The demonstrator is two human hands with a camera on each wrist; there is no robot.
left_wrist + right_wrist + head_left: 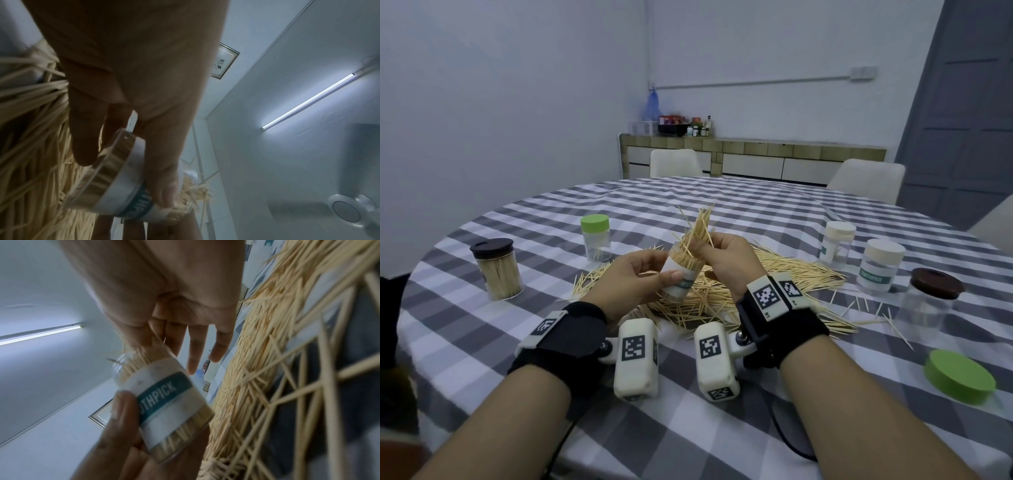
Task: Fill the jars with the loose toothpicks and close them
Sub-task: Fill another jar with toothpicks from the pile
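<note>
At the frame centre the left hand (635,279) is gripping the tilted jar (683,275); the right hand (726,257) is pinching a splayed toothpick bundle (700,228) at its mouth. Crooked sticks may be jamming or spilling over the rim.

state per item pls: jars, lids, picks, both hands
held jar: open, tilted, nearly full
toothpick bundle: partly inserted
left hand: grips held jar
right hand: pinches bundle
brown-lid jar: closed, full
green-lid jar: closed, nearly empty
green lid: off, on table
pile: loose
</note>
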